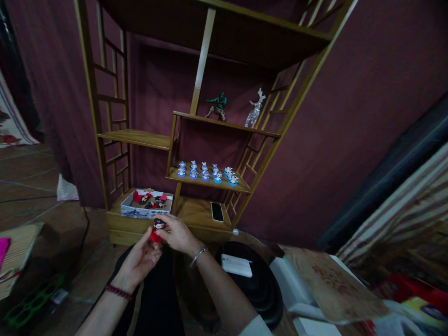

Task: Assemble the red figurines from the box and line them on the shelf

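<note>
Left forearm (105, 310), dark-red beaded bracelet (119, 292); right forearm (224, 287), metal bracelet (198, 256). Dark-haired figurine (159, 224), red base (156, 236): held before the lowest shelf's (192, 212) front edge, left of its middle. Left hand (145, 257): grip narrow, pinching the red base. Right hand (179, 234): grip narrow, on the figurine's upper part. Open box (136, 213), red-and-black figurines (156, 203) within: same shelf, front-left corner. Step, as judged: two-handed fitting or adjusting; next move calls for a light, steady pinch. Writing: none legible.

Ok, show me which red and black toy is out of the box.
The toy held by the left hand and right hand; the others lie inside the box.
</note>
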`<state>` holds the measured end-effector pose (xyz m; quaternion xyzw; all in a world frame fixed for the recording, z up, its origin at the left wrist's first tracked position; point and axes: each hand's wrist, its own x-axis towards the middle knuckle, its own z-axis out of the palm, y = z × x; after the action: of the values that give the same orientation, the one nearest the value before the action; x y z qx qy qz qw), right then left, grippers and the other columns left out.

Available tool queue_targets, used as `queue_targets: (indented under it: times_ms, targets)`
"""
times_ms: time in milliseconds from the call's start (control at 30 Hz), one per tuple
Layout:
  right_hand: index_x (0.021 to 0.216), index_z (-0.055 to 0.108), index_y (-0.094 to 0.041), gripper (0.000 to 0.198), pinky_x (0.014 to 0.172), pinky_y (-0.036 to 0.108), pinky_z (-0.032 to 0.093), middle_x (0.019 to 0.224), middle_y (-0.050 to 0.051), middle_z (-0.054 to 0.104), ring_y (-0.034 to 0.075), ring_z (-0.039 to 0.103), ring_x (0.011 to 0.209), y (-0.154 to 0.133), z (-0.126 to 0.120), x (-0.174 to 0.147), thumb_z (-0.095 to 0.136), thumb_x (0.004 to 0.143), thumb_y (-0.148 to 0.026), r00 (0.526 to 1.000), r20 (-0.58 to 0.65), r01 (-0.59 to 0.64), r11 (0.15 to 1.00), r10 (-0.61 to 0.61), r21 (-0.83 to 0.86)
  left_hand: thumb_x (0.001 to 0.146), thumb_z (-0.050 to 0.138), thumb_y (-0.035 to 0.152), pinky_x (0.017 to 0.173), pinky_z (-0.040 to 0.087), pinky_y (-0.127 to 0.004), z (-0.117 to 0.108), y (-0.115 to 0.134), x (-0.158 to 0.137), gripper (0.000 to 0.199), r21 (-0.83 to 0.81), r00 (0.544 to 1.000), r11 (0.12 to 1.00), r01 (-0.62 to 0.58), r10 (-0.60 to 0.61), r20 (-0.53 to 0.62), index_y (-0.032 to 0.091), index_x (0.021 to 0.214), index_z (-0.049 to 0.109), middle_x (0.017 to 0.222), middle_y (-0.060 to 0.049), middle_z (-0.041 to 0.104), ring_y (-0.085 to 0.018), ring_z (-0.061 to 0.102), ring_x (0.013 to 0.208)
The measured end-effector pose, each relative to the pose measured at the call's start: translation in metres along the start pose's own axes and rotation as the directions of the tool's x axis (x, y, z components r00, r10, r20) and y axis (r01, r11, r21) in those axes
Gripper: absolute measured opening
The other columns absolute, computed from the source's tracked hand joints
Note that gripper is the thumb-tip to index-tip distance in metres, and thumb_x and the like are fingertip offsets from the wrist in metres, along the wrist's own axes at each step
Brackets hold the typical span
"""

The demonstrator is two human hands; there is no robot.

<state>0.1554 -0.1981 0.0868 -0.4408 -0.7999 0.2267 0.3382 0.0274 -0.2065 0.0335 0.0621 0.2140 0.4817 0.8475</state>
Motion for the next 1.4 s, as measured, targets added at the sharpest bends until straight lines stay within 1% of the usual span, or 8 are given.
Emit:
queue_targets:
  times_ms: [367, 467, 633, 833, 967, 1133, 1300, 1400]
  targets:
    - [0.107, 0.056, -0.024, 0.041, 0.074, 0.026, 0.049, 0.101, 0.001, 0.057, 0.012, 0.058, 0.079, 0.007, 0.005, 0.002, 0.053, 0.069, -0.012, 0.991, -0.003, -0.129, 0.985, 0.13, 0.115, 0.08, 0.054, 0.02, 0.036, 0.033, -0.015, -0.002, -0.002, 0.005, 0.011, -0.053, 0.999, 0.998, 0.025, -0.026, -0.036, 0.01, 0.078, 0.056, 0.061, -0.001, 0.056, -0.005, 0.045, 0.044]
    - [0.106, 0.056, -0.025, 0.039, 0.072, 0.025, 0.049, 0.1, 0.001, 0.058, 0.011, 0.057, 0.076, 0.005, 0.007, 0.006, 0.053, 0.069, -0.013, 0.992, 0.01, -0.128, 0.985, 0.128, 0.114, 0.08, 0.055, 0.021, 0.036, 0.033, -0.015, -0.003, 0.002, 0.005, 0.012, -0.063, 1.0, 0.998, 0.016, -0.018, -0.025, 0.009, 0.079, 0.056, 0.061, -0.001, 0.056, -0.005, 0.045, 0.044]
    - [0.105, 0.056, -0.025, 0.039, 0.075, 0.025, 0.048, 0.102, 0.0, 0.057, 0.013, 0.056, 0.085, 0.0, 0.014, 0.013, 0.052, 0.069, -0.012, 0.994, 0.012, -0.105, 0.986, 0.104, 0.131, 0.078, 0.056, 0.019, 0.037, 0.034, -0.015, -0.007, 0.009, 0.003, 0.011, -0.085, 1.0, 0.996, 0.002, -0.002, 0.004, 0.009, 0.081, 0.057, 0.064, -0.002, 0.057, -0.005, 0.046, 0.046]
    - [0.106, 0.055, -0.024, 0.038, 0.073, 0.025, 0.048, 0.102, 0.001, 0.058, 0.013, 0.056, 0.084, -0.008, 0.019, 0.018, 0.05, 0.07, -0.011, 0.996, 0.035, -0.092, 0.988, 0.088, 0.127, 0.079, 0.055, 0.019, 0.038, 0.036, -0.015, -0.011, 0.016, 0.002, 0.01, -0.141, 0.999, 0.99, 0.014, -0.009, 0.037, 0.009, 0.08, 0.057, 0.066, -0.003, 0.057, -0.006, 0.047, 0.047]
    - [0.105, 0.056, -0.024, 0.038, 0.075, 0.026, 0.048, 0.099, 0.0, 0.059, 0.013, 0.057, 0.082, -0.013, 0.022, 0.02, 0.05, 0.07, -0.011, 0.996, 0.024, -0.089, 0.991, 0.087, 0.1, 0.081, 0.053, 0.018, 0.04, 0.038, -0.015, -0.016, 0.019, 0.002, 0.011, -0.159, 0.998, 0.987, 0.016, -0.005, 0.066, 0.009, 0.08, 0.058, 0.067, -0.004, 0.057, -0.006, 0.048, 0.049]
    - [0.104, 0.057, -0.024, 0.038, 0.079, 0.027, 0.047, 0.102, 0.001, 0.059, 0.014, 0.057, 0.086, -0.016, 0.029, 0.019, 0.051, 0.069, -0.01, 0.996, -0.002, -0.088, 0.992, 0.088, 0.091, 0.082, 0.052, 0.022, 0.043, 0.041, -0.016, -0.02, 0.021, -0.001, 0.016, -0.151, 0.996, 0.988, 0.017, -0.004, 0.091, 0.007, 0.082, 0.059, 0.068, -0.005, 0.058, -0.005, 0.048, 0.048]
    - [0.103, 0.057, -0.023, 0.037, 0.073, 0.025, 0.049, 0.097, 0.001, 0.06, 0.013, 0.058, 0.08, -0.023, 0.033, 0.019, 0.051, 0.069, -0.011, 0.995, -0.001, -0.101, 0.989, 0.102, 0.112, 0.082, 0.051, 0.023, 0.037, 0.036, -0.015, -0.018, 0.026, -0.007, 0.018, -0.133, 0.998, 0.991, 0.02, -0.012, 0.063, 0.007, 0.08, 0.059, 0.065, -0.005, 0.058, -0.005, 0.047, 0.045]
    - [0.104, 0.056, -0.025, 0.037, 0.071, 0.024, 0.048, 0.096, 0.0, 0.06, 0.013, 0.058, 0.078, -0.028, 0.031, 0.022, 0.051, 0.07, -0.012, 0.995, 0.01, -0.097, 0.99, 0.097, 0.098, 0.081, 0.052, 0.023, 0.036, 0.034, -0.014, -0.016, 0.031, -0.01, 0.017, -0.132, 0.997, 0.991, 0.02, -0.01, 0.081, 0.007, 0.08, 0.059, 0.063, -0.004, 0.056, -0.005, 0.046, 0.045]
